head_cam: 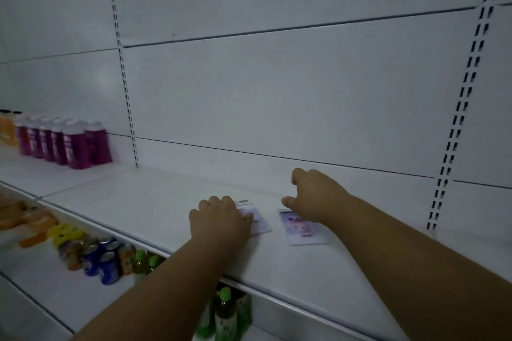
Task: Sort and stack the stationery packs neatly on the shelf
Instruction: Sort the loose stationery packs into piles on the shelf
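Observation:
Two flat stationery packs with pale purple prints lie side by side on the white shelf (155,202). My left hand (220,220) lies on top of the left pack (259,221), fingers bent over its far end, covering most of it. The right pack (300,227) lies flat a little to the right. My right hand (315,196) hovers over that pack's far edge with fingers loosely curled and thumb pointing left; whether it touches the pack I cannot tell. A small white label (243,201) shows just beyond the left pack.
A row of purple bottles (66,141) stands at the shelf's far left, with orange ones (7,127) beyond. The lower shelf holds cans (102,257), green bottles (227,310) and orange and yellow packets (41,224). Slotted uprights (465,91) run up the back wall.

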